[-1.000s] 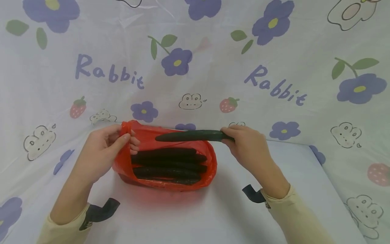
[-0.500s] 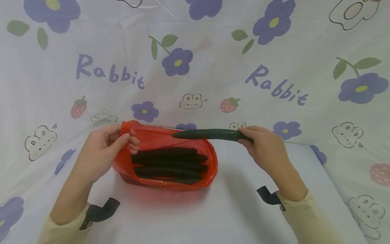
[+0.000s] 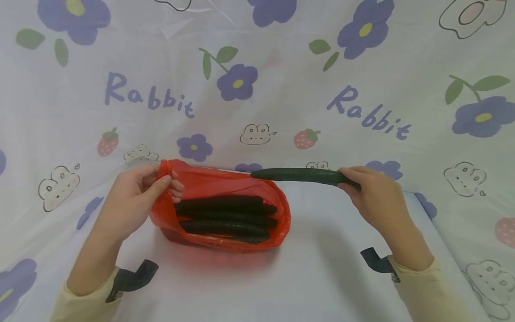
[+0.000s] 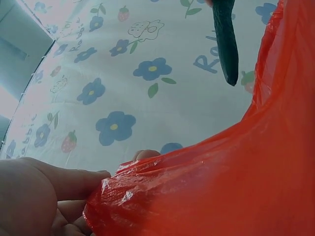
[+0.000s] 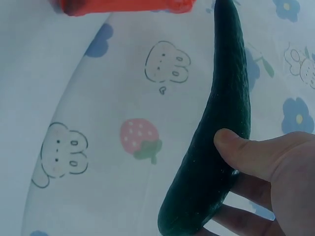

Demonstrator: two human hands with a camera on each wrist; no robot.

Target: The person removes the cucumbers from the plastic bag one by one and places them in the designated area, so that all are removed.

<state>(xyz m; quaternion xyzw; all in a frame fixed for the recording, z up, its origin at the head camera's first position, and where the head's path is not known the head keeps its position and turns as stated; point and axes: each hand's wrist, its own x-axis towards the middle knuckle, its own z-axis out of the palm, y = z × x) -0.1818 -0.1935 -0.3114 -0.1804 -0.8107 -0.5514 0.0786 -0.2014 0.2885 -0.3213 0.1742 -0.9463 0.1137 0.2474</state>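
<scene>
A red plastic bag (image 3: 283, 228) lies on its side with its mouth spread, several dark green cucumbers (image 3: 229, 219) stacked lengthwise inside. At the bag's left edge my left hand (image 3: 134, 197) pinches the gathered plastic between thumb and fingers; the left wrist view shows the stretched red film (image 4: 197, 191) running from those fingers. My right hand (image 3: 374, 192) grips one cucumber (image 3: 301, 175) by its right end, holding it level in the air. Its free tip is above the bag's upper right rim. In the right wrist view, my thumb (image 5: 241, 150) lies across that cucumber's skin.
The bag stands on a white tabletop (image 3: 249, 290). Behind and at the sides hangs a white cloth (image 3: 281, 103) printed with flowers, rabbits and strawberries. Black straps (image 3: 132, 277) sit at both sleeve cuffs.
My right hand has moved to the right with the cucumber, whose tip has gone from over the middle of the bag to its right rim. The left hand keeps its hold in place.
</scene>
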